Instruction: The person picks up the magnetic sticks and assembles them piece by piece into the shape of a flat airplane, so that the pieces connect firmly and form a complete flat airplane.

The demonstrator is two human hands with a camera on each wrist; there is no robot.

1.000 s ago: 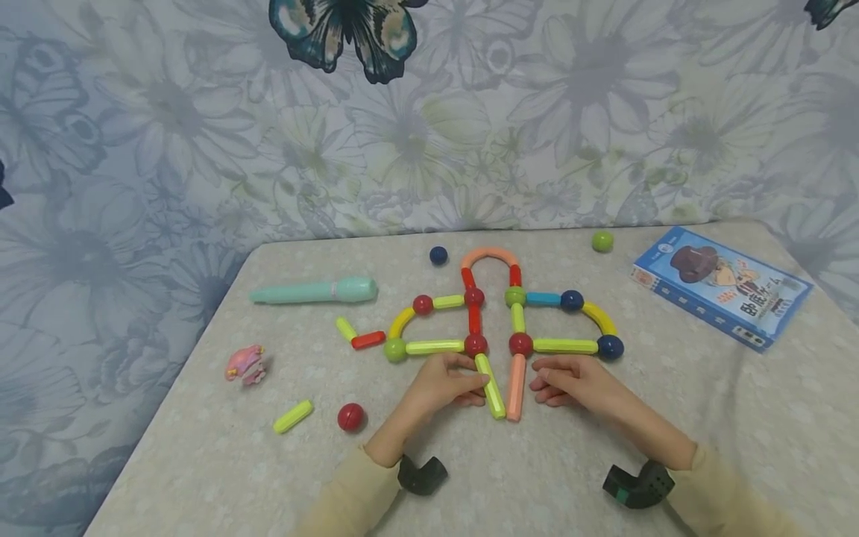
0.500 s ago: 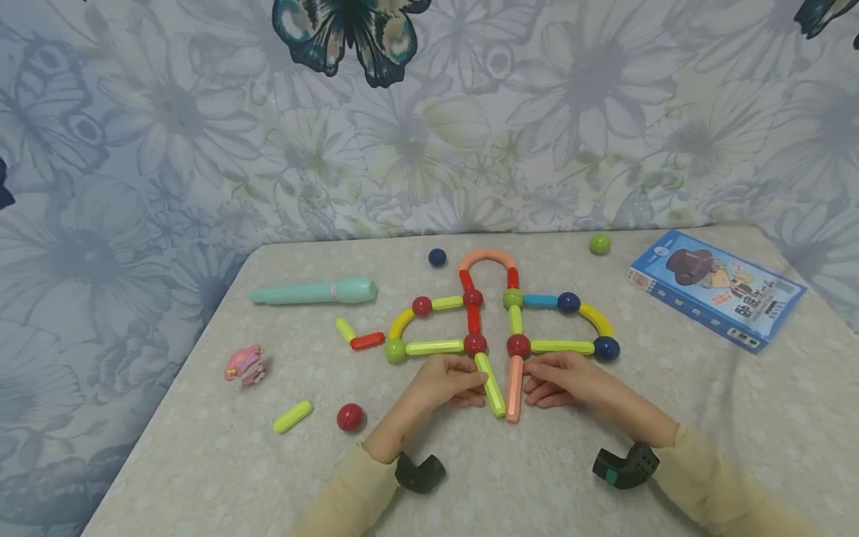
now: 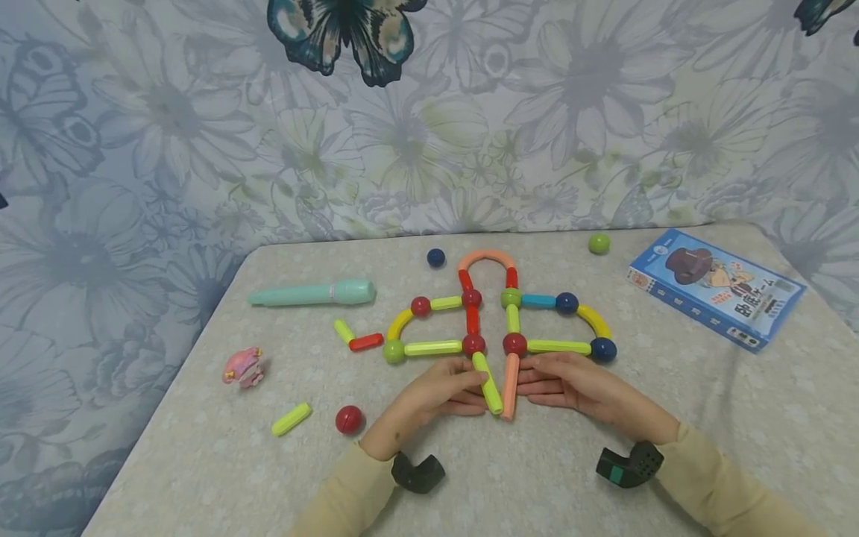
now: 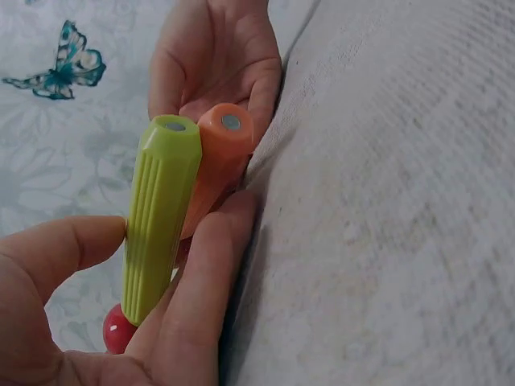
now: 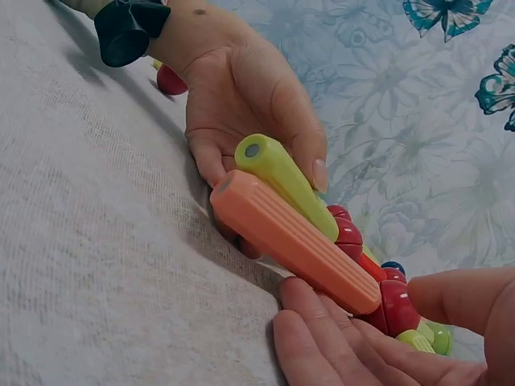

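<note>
A figure of magnetic rods and balls lies on the table, with an orange arch (image 3: 488,256) at its far end and a yellow curved rod (image 3: 595,321) on its right side. My left hand (image 3: 432,395) pinches the lower yellow-green rod (image 4: 161,217) between thumb and fingers. Beside it lies the salmon-orange rod (image 5: 294,241), its near end close to the yellow-green one. My right hand (image 3: 577,384) has its fingers straight against the orange rod's right side, palm partly up. Its thumb is near the red ball (image 5: 398,305) at that rod's far end.
Left of the figure are a mint-green pen-like tube (image 3: 312,292), a pink figurine (image 3: 244,368), a loose yellow-green rod (image 3: 291,419) and a red ball (image 3: 350,420). A blue ball (image 3: 436,258) and green ball (image 3: 599,243) lie behind; a blue box (image 3: 714,287) stands right.
My right hand has moved left to the orange rod, and its fingers have straightened. The right half of the figure has shifted slightly left. My left hand stays at the yellow-green rod.
</note>
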